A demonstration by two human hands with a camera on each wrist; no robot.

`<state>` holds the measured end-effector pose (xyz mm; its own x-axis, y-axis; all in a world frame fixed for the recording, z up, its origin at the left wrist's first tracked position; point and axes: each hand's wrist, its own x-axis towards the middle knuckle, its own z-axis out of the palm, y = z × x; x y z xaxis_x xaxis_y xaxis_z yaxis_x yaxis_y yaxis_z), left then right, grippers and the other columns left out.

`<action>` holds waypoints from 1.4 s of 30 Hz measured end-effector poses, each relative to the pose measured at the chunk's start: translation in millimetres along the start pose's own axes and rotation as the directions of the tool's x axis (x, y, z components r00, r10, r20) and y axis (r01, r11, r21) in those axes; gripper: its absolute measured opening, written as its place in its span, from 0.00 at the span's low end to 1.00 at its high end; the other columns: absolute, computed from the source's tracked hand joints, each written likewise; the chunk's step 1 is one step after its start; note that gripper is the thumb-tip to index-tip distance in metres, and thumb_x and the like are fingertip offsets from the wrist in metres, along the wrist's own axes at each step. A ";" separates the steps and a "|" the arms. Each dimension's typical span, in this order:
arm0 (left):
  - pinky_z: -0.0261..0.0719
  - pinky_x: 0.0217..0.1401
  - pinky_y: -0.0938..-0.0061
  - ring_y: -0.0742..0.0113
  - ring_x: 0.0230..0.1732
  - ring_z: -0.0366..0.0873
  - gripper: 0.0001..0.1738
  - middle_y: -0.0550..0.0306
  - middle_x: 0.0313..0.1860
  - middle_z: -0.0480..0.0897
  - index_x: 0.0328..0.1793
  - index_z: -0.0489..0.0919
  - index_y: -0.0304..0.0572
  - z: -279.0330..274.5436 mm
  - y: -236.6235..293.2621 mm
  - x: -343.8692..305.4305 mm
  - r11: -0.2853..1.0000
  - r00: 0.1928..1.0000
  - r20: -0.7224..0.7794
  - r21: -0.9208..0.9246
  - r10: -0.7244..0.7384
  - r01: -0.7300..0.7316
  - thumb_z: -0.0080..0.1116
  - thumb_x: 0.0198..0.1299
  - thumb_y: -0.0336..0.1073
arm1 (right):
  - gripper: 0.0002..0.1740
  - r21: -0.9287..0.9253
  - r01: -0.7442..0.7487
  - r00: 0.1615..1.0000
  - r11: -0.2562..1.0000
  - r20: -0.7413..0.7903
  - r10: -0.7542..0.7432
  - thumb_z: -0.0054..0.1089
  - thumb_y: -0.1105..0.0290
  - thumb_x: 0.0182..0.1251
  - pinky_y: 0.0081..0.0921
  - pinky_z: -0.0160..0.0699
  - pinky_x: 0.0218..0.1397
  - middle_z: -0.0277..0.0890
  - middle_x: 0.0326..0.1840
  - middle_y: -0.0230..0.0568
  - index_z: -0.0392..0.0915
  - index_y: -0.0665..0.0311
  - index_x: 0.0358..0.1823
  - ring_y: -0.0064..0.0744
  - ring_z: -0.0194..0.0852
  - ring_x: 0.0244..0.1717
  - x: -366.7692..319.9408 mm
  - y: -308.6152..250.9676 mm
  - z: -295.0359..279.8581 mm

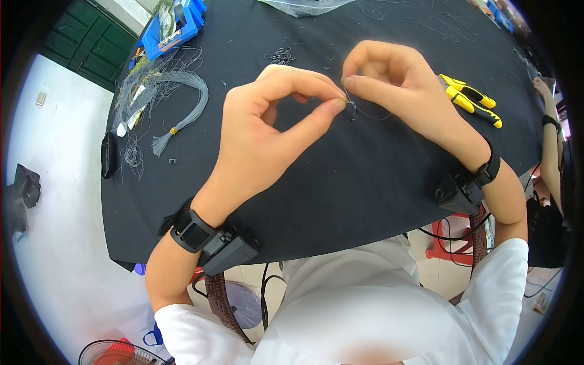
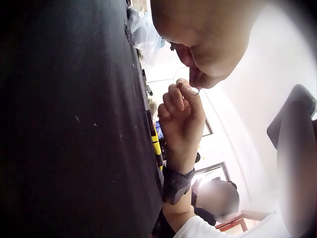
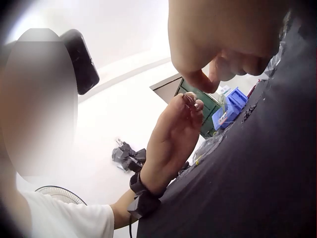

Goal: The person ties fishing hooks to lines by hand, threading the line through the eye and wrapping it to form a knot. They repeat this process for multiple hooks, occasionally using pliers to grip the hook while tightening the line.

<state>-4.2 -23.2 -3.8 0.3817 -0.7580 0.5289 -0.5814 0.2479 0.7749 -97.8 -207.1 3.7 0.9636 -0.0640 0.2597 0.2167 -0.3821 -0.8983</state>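
Observation:
Above the black-covered table, the left hand (image 1: 258, 121) pinches a thin line (image 1: 376, 117) between thumb and forefinger, where a tiny dark metal piece (image 1: 352, 107) shows at the fingertips. The right hand (image 1: 404, 82) faces it closely, thumb and forefinger pinching a strand of the same line, which bows out in a small loop below. In the left wrist view the line (image 2: 194, 95) curves beside the right hand's fingertips. The right wrist view has the left hand (image 3: 173, 131) raised with its fingertips together. What exactly the tiny piece is, I cannot tell.
Yellow-and-black pliers (image 1: 480, 108) lie right of the right hand, partly hidden. A small dark heap of metal pieces (image 1: 280, 56) lies behind the left hand. Leftward are a tied bundle of line (image 1: 198, 100), loose tangles and a blue bin (image 1: 176, 36). A plastic bag (image 1: 304, 6) lies at the back.

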 end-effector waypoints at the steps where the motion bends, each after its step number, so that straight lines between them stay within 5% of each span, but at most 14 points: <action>1: 0.73 0.47 0.79 0.73 0.42 0.76 0.07 0.53 0.41 0.81 0.40 0.80 0.30 -0.4 0.3 -0.2 1.000 1.000 -0.014 -0.015 -0.012 0.012 0.58 0.55 0.19 | 0.06 0.010 -0.006 1.000 1.000 0.005 0.006 0.56 0.70 0.62 0.13 0.52 0.22 0.60 0.15 0.19 0.75 0.67 0.33 0.08 0.54 0.18 0.5 4.7 -0.6; 8: 0.72 0.48 0.82 0.76 0.42 0.77 0.06 0.55 0.42 0.81 0.42 0.80 0.31 -2.4 0.0 -1.4 0.991 0.993 -0.072 -0.103 -0.097 0.089 0.58 0.58 0.23 | 0.07 0.243 -0.266 0.964 0.933 0.086 0.253 0.57 0.69 0.61 0.10 0.57 0.28 0.68 0.21 0.20 0.76 0.66 0.34 0.07 0.60 0.24 -4.3 -9.0 8.5; 12: 0.73 0.51 0.82 0.75 0.45 0.78 0.07 0.55 0.42 0.82 0.43 0.80 0.32 -0.9 -0.4 -2.3 0.952 0.959 -0.141 -0.222 -0.245 0.210 0.58 0.59 0.26 | 0.06 0.293 -0.249 0.967 0.923 0.120 0.223 0.56 0.70 0.61 0.12 0.53 0.22 0.66 0.18 0.20 0.73 0.65 0.33 0.08 0.57 0.19 -8.3 3.1 16.5; 19: 0.74 0.50 0.82 0.75 0.44 0.79 0.08 0.56 0.40 0.83 0.44 0.80 0.32 3.5 0.3 -2.6 0.958 0.946 -0.188 -0.162 -0.266 0.237 0.59 0.59 0.27 | 0.05 -0.056 0.111 0.994 0.992 0.022 -0.110 0.55 0.80 0.59 0.13 0.45 0.20 0.55 0.15 0.20 0.69 0.64 0.31 0.07 0.46 0.16 -20.0 -8.8 27.2; 23: 0.73 0.46 0.83 0.78 0.41 0.77 0.08 0.59 0.39 0.82 0.44 0.80 0.32 2.3 3.0 -2.5 0.964 0.951 -0.157 -0.049 -0.267 0.263 0.59 0.59 0.26 | 0.07 -0.363 0.386 0.912 0.848 0.012 -0.410 0.57 0.83 0.54 0.14 0.43 0.20 0.53 0.14 0.21 0.71 0.65 0.32 0.08 0.45 0.16 -16.9 -13.3 21.1; 26: 0.71 0.45 0.83 0.78 0.39 0.75 0.08 0.59 0.38 0.82 0.43 0.80 0.31 4.2 1.5 -2.1 0.977 0.972 -0.097 -0.008 -0.213 0.213 0.60 0.58 0.24 | 0.08 -0.442 0.400 0.886 0.803 -0.039 -0.462 0.57 0.84 0.53 0.13 0.43 0.20 0.52 0.14 0.21 0.73 0.65 0.33 0.09 0.44 0.16 -15.5 -21.8 15.0; 33: 0.69 0.46 0.81 0.76 0.40 0.74 0.07 0.57 0.41 0.82 0.42 0.80 0.30 4.5 0.1 -0.6 0.999 1.000 0.022 0.042 0.003 -0.004 0.59 0.56 0.21 | 0.05 -0.291 0.365 0.917 0.884 -0.054 -0.396 0.56 0.81 0.61 0.12 0.41 0.22 0.54 0.17 0.19 0.73 0.65 0.37 0.08 0.43 0.18 -9.7 -20.0 4.8; 37: 0.70 0.47 0.81 0.76 0.41 0.75 0.06 0.57 0.42 0.82 0.41 0.80 0.30 5.0 2.4 -1.0 0.999 1.000 -0.006 -0.045 -0.028 0.028 0.58 0.57 0.21 | 0.02 -0.215 0.323 0.940 0.922 -0.039 -0.339 0.55 0.77 0.64 0.12 0.43 0.22 0.56 0.17 0.18 0.72 0.65 0.36 0.06 0.45 0.19 -4.0 -9.1 -0.5; 42: 0.72 0.50 0.82 0.75 0.43 0.77 0.06 0.56 0.42 0.82 0.42 0.80 0.32 2.6 5.9 -2.9 0.967 0.985 -0.068 -0.212 -0.160 0.143 0.57 0.59 0.23 | 0.04 0.073 0.050 0.999 0.996 0.018 -0.051 0.56 0.72 0.63 0.13 0.48 0.21 0.61 0.16 0.20 0.72 0.65 0.33 0.07 0.52 0.18 -1.8 -3.6 0.6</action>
<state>-10.6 -21.1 -1.6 0.5178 -0.7451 0.4203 -0.3557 0.2593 0.8979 -100.2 -205.1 6.3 0.9538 -0.0280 0.2991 0.2754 -0.3162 -0.9079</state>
